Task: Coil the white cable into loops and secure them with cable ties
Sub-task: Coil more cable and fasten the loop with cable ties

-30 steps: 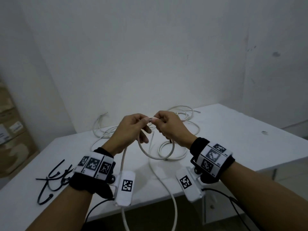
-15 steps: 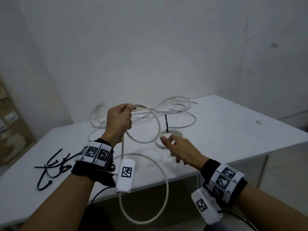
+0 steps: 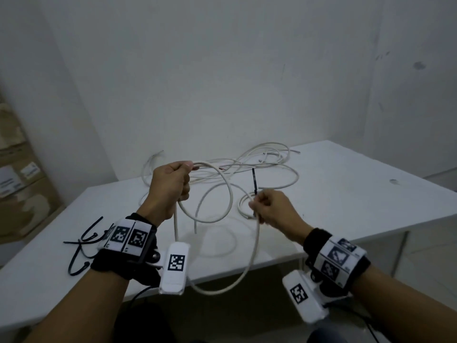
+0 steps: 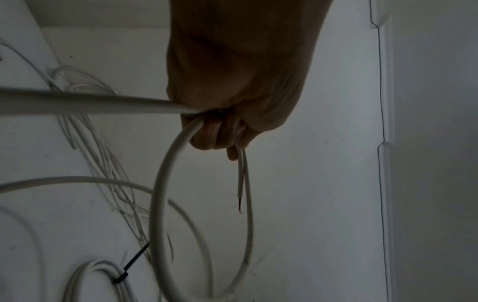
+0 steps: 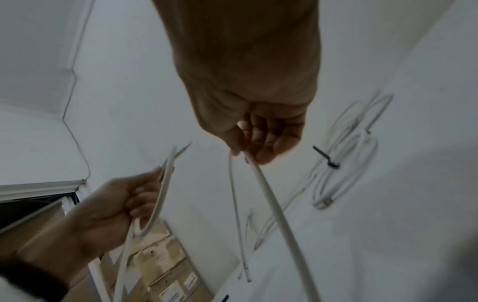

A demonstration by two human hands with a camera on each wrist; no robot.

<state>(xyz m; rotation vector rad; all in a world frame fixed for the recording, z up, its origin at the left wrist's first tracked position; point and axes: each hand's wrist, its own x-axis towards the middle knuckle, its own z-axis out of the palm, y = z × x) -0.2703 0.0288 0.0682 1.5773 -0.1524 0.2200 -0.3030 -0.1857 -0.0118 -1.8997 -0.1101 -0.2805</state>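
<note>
My left hand (image 3: 181, 179) is raised above the table and grips a loop of white cable (image 3: 230, 194) in its fist. In the left wrist view the left hand (image 4: 222, 132) holds that loop (image 4: 159, 194), and a short cable end with bare wire (image 4: 240, 196) hangs from the fingers. My right hand (image 3: 258, 206) pinches the same cable farther along, where it sags in an arc (image 3: 222, 290) below the table's front edge. The right wrist view has the right hand (image 5: 248, 151) with thumb and fingers closed on the cable (image 5: 271, 204).
A small coil (image 3: 243, 206) bound by an upright black cable tie (image 3: 254, 180) lies on the white table (image 3: 346, 206) behind my right hand. Loose white cables (image 3: 269, 159) sprawl at the back. Spare black ties (image 3: 81, 243) lie front left. Cardboard boxes (image 3: 19, 184) stand at the left.
My right hand, which was spread and reaching half a second ago, has taken hold of the cable and lifted it. The left hand keeps its loop in about the same place.
</note>
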